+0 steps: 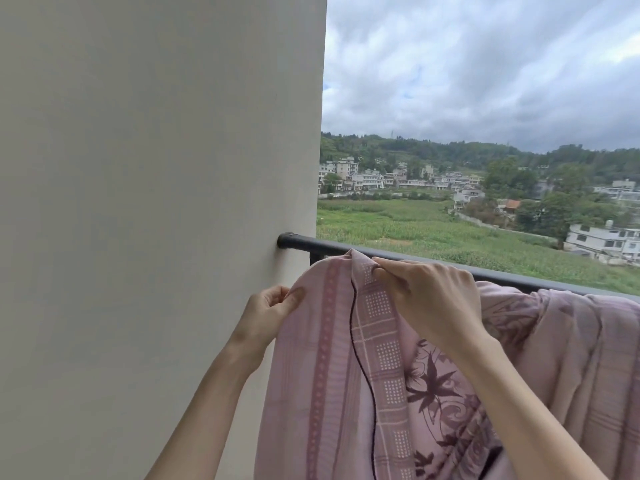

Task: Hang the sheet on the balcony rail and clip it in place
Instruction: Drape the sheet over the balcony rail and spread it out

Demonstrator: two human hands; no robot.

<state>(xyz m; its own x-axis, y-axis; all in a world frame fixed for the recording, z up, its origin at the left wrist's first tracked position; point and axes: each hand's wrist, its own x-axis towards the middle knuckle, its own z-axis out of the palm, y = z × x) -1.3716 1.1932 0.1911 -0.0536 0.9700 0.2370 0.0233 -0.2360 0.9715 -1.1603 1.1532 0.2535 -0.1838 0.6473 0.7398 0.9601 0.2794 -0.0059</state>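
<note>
The right hand [427, 299] pinches the top fold of the pink patterned sheet [346, 393]; the left hand [268, 311] grips its left edge; the sheet drapes over the dark balcony rail [311, 244] beside the pale wall [156, 202].

Two forearms in view, bare to the frame's lower edge | no sleeves, no gloves | left hand [268, 311]: no ring, no watch or band at wrist | right hand [431, 299]: no ring seen, wrist bare | fingers [391, 273] slender, nails short, unpainted
</note>
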